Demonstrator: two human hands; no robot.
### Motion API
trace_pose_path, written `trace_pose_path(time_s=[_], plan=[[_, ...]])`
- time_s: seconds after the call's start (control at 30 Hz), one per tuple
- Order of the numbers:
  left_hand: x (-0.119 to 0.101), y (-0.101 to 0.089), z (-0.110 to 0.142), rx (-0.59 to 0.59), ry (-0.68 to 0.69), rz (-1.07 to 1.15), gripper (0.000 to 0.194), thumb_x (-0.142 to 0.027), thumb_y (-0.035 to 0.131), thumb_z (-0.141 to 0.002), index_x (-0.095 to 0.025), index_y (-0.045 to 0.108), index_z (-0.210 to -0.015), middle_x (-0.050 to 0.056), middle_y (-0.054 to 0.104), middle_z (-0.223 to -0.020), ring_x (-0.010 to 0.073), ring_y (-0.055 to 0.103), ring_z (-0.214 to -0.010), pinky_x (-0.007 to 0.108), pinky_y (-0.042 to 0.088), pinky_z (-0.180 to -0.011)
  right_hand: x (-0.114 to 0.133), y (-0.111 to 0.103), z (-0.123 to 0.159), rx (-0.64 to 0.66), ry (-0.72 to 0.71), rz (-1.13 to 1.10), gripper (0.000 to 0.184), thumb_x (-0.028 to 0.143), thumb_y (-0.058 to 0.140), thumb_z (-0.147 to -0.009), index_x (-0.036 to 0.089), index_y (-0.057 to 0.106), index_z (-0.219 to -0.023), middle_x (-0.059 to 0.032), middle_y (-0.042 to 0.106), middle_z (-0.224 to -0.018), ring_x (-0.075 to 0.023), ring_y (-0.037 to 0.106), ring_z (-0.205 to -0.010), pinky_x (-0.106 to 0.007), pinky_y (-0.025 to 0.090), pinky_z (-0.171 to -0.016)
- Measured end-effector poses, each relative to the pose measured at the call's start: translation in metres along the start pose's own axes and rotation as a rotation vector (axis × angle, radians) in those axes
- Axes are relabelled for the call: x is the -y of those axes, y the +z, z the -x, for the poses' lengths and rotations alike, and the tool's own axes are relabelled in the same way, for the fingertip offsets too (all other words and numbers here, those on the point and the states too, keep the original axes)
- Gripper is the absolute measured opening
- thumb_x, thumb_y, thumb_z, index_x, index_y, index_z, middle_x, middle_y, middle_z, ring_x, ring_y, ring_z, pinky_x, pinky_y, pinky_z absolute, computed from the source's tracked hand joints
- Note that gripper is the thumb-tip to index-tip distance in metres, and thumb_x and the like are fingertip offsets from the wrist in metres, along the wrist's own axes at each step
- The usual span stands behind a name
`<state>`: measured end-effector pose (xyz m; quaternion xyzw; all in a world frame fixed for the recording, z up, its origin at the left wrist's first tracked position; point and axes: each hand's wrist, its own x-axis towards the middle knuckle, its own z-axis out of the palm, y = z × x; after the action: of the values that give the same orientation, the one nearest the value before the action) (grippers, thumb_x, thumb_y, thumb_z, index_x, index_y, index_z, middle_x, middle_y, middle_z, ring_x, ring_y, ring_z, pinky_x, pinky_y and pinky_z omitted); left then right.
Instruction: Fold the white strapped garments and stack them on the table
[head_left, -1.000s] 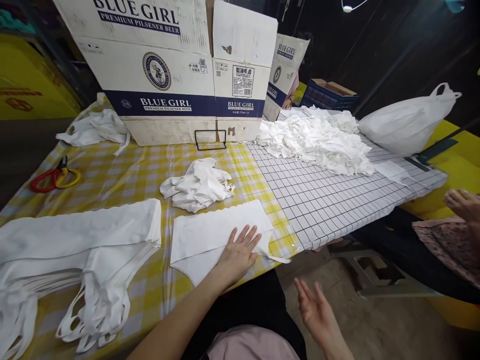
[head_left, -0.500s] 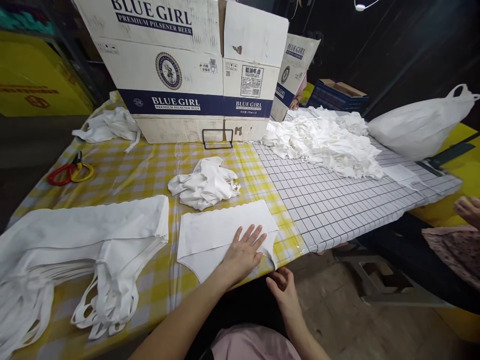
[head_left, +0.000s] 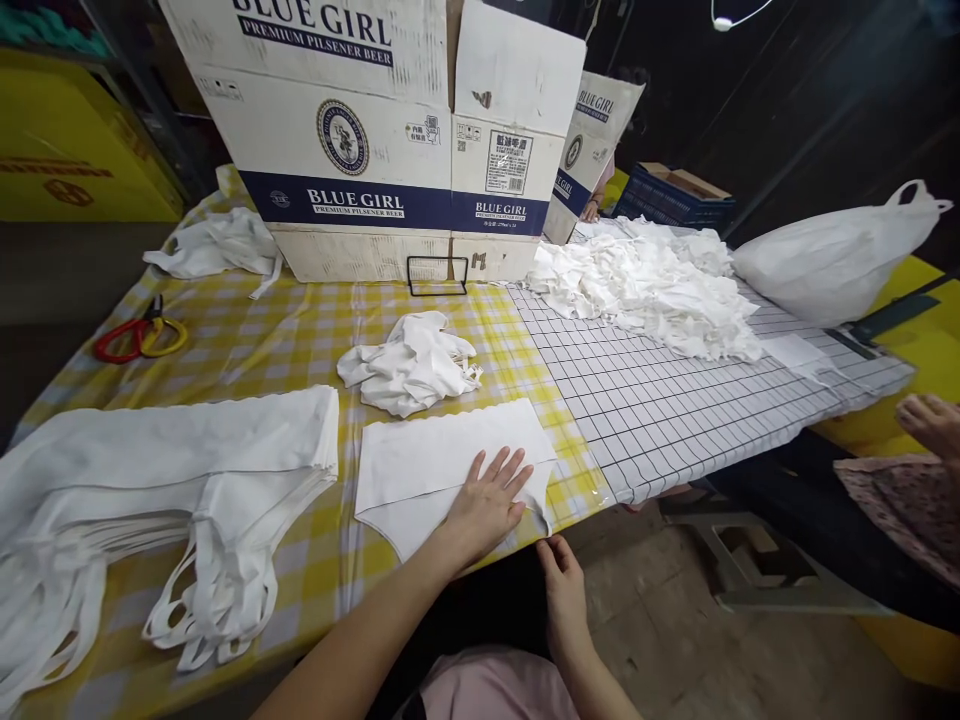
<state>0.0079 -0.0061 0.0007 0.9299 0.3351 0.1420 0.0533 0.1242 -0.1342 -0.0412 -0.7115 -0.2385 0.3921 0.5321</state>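
Note:
A flat white garment point(head_left: 431, 465) with a folded-over panel lies on the near part of the table. My left hand point(head_left: 487, 505) rests palm-down on its right side, fingers spread. Just below the table edge, my right hand point(head_left: 561, 580) has its thumb and fingers together at the garment's lower right corner, pinching a thin end there. Behind the garment sits a crumpled white cloth bundle point(head_left: 412, 365). To the left is a neat stack of white garments point(head_left: 247, 435), their straps hanging toward the front edge.
Red-and-yellow-handled scissors point(head_left: 142, 335) lie far left. A Blue Girl carton point(head_left: 352, 140) stands at the back behind a black wire stand point(head_left: 437, 277). Right are a heap of white garments point(head_left: 645, 285), a white plastic bag point(head_left: 832, 260) and another person's hand point(head_left: 930, 420).
My right hand has moved slightly left and its fingers have drawn together at the garment's corner. My left hand stays flat in place. The view has shifted a little.

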Motion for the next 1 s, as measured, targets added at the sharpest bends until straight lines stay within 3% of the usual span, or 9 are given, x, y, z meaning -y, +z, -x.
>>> trace_pose_path(time_s=[0.1,0.2,0.27,0.33,0.5,0.67,0.73,0.83,1.0], plan=[[0.0,-0.001,0.0,0.009,0.002,0.009,0.049,-0.035,0.037,-0.088,-0.03,0.03,-0.136,-0.001,0.024,-0.147,0.0201,0.022,-0.134,0.046,0.013,-0.109,0.004,0.0,0.005,0.024,0.024,-0.067,0.022,0.041,0.059,-0.073,0.02,0.054,-0.073,0.0011,0.057,-0.073,-0.0169,0.051,-0.073,-0.026,0.041,-0.071],[-0.001,-0.004,0.001,0.012,-0.002,0.016,0.049,-0.035,0.037,-0.088,-0.03,0.031,-0.136,0.0,0.025,-0.147,0.0204,0.023,-0.134,0.047,0.012,-0.109,0.015,-0.004,0.011,0.171,0.155,-0.286,0.026,0.044,0.054,-0.076,0.021,0.048,-0.066,0.0053,0.044,-0.056,-0.0112,0.043,-0.051,-0.025,0.042,-0.058],[-0.001,-0.006,0.001,0.011,0.0,0.015,0.048,-0.035,0.037,-0.088,-0.03,0.031,-0.136,0.0,0.025,-0.147,0.0204,0.023,-0.134,0.046,0.013,-0.109,0.025,-0.011,0.014,0.292,0.287,-0.317,0.028,0.049,0.048,-0.079,0.022,0.047,-0.07,0.0094,0.029,-0.048,-0.0073,0.024,-0.038,-0.021,0.033,-0.041],[-0.001,-0.007,0.0,0.006,0.001,0.01,0.048,-0.036,0.037,-0.088,-0.029,0.031,-0.136,0.0,0.025,-0.147,0.0202,0.022,-0.134,0.046,0.013,-0.109,0.033,-0.021,0.016,0.337,0.299,-0.178,0.028,0.05,0.053,-0.077,0.023,0.05,-0.081,0.0112,0.024,-0.048,-0.0058,0.013,-0.036,-0.019,0.021,-0.034],[0.0,-0.006,0.0,0.005,0.009,0.014,0.049,-0.041,0.036,-0.089,-0.029,0.031,-0.136,0.0,0.026,-0.146,0.0203,0.022,-0.134,0.046,0.014,-0.109,0.038,-0.052,0.017,0.253,-0.07,0.281,0.03,0.047,0.059,-0.076,0.019,0.057,-0.086,0.0048,0.044,-0.058,-0.0083,0.038,-0.048,-0.019,0.03,-0.045],[0.0,-0.006,0.0,0.015,0.01,0.025,0.048,-0.041,0.034,-0.09,-0.029,0.031,-0.136,0.0,0.026,-0.147,0.0202,0.022,-0.134,0.046,0.013,-0.11,0.05,-0.071,0.02,0.554,0.192,0.218,0.041,0.053,0.046,-0.083,0.015,0.058,-0.077,0.0029,0.048,-0.05,-0.0107,0.046,-0.043,-0.023,0.036,-0.047],[0.0,-0.006,0.0,0.017,0.009,0.028,0.047,-0.041,0.033,-0.09,-0.029,0.031,-0.136,0.0,0.026,-0.147,0.0201,0.022,-0.134,0.046,0.013,-0.11,0.066,-0.079,0.023,0.692,0.222,0.181,0.041,0.051,0.046,-0.084,0.014,0.061,-0.075,-0.003,0.059,-0.06,-0.015,0.056,-0.058,-0.027,0.042,-0.062],[0.0,-0.006,0.0,0.015,0.007,0.028,0.047,-0.041,0.032,-0.091,-0.029,0.031,-0.136,0.0,0.025,-0.147,0.0203,0.022,-0.134,0.046,0.013,-0.11,0.092,-0.098,0.027,0.825,0.17,0.232,0.04,0.048,0.049,-0.084,0.014,0.066,-0.073,-0.0079,0.065,-0.08,-0.0206,0.058,-0.081,-0.032,0.04,-0.08],[0.0,-0.003,0.0,0.003,0.005,0.023,0.047,-0.041,0.03,-0.091,-0.029,0.031,-0.136,0.0,0.026,-0.146,0.02,0.022,-0.134,0.046,0.013,-0.11,0.111,-0.156,0.03,0.91,0.209,0.336,0.038,0.048,0.053,-0.081,0.014,0.068,-0.073,-0.0053,0.062,-0.069,-0.0171,0.056,-0.067,-0.028,0.041,-0.066]])
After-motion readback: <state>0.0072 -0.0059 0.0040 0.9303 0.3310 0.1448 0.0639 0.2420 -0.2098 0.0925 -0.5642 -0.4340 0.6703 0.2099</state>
